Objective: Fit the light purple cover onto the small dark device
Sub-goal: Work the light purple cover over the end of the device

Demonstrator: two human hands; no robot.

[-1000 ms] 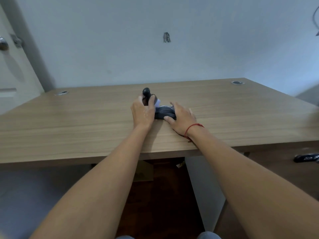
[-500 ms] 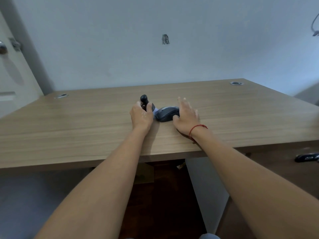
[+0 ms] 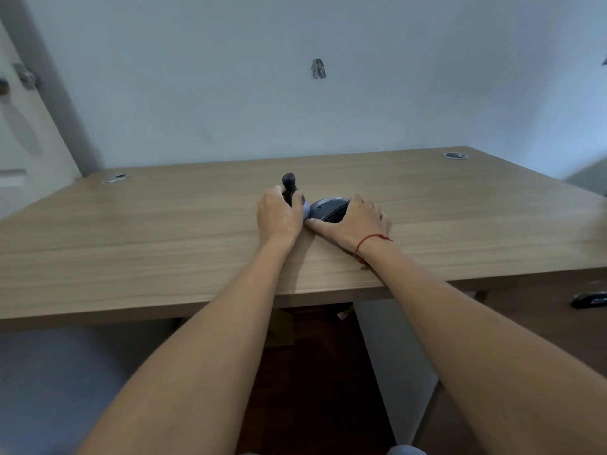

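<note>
Small dark device [image 3: 289, 184], upright, rounded top poking out above the fist. Clasped low down by the left hand [image 3: 279, 218], fingers curled round the stem, thumb up along its right side; a tight, closed hold. Lower part of the device hidden inside the hand. Sits near the middle of the desk, a little toward the near edge.

Light purple cover [image 3: 307, 210], only a small pale sliver visible, wedged just right of the left thumb and touching the front end of a dark computer mouse [image 3: 329, 208]. Hard to tell whether already on the device's base or merely pressed against it.

Right hand [image 3: 356, 221] draped over the right half of the mouse, palm down, thumb stretched flat along the desktop with its tip at the cover, right against the left hand. Fingers out of sight past the mouse's far side; impossible to say whether gripping the mouse or just lying on it. Red string bracelet [image 3: 372, 239] round the right wrist. Both forearms bare, reaching in from the bottom of the view.

Wooden desk [image 3: 164, 244], light grain. Two round cable grommets at the back corners: one left [image 3: 115, 178], one right [image 3: 455, 155]. Pale wall behind, with a small rough patch [image 3: 318, 68] high up. Door [image 3: 19, 126] at the far left edge. Dark handle-like shape [image 3: 589, 300] low on the right, below the desktop, too blurred to name.
</note>
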